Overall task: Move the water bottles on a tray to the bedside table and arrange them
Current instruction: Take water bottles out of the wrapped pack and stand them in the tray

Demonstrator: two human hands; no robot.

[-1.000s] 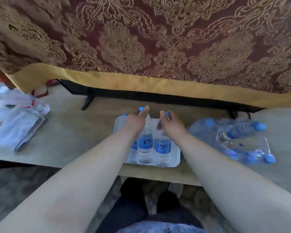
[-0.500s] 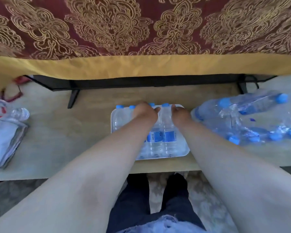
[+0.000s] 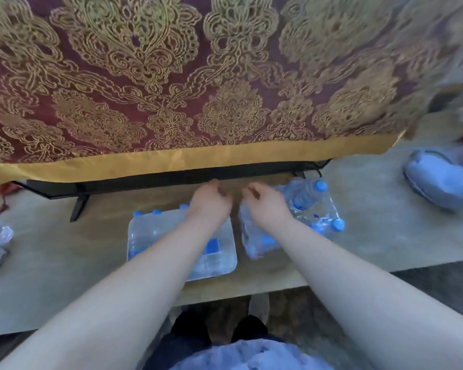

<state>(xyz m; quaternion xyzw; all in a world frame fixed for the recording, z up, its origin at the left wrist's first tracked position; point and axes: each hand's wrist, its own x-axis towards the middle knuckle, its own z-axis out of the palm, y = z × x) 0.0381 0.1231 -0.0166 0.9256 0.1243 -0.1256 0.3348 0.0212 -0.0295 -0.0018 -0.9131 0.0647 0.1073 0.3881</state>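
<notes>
On the table [image 3: 64, 257], close to its near edge, a clear tray [image 3: 226, 267] holds several water bottles [image 3: 155, 231] with blue caps, standing close together. Both hands are above the far side of the tray. My left hand [image 3: 211, 202] is over the back of the tray, and its fingers [image 3: 216, 184] are curled loosely; they seem to hold nothing, though blur makes this uncertain. My right hand [image 3: 267, 206] is just beside it, to the right of the tray, also with the fingers half curled and apparently holding nothing. Under and beyond the right hand lies a plastic-wrapped pack of bottles [image 3: 310, 204], on its side, touching or almost touching the tray. Behind all this hangs a dark red and gold patterned cloth [image 3: 198, 89] over a black frame [image 3: 145, 182].

I judge that the bottles are still being set on the tray, or that the loading is just finished; carrying to the bedside table has not begun, and that table is not visible. Next, the hands should probably take the tray by its two short sides and lift it level, because the upright bottles may tip easily.
</notes>
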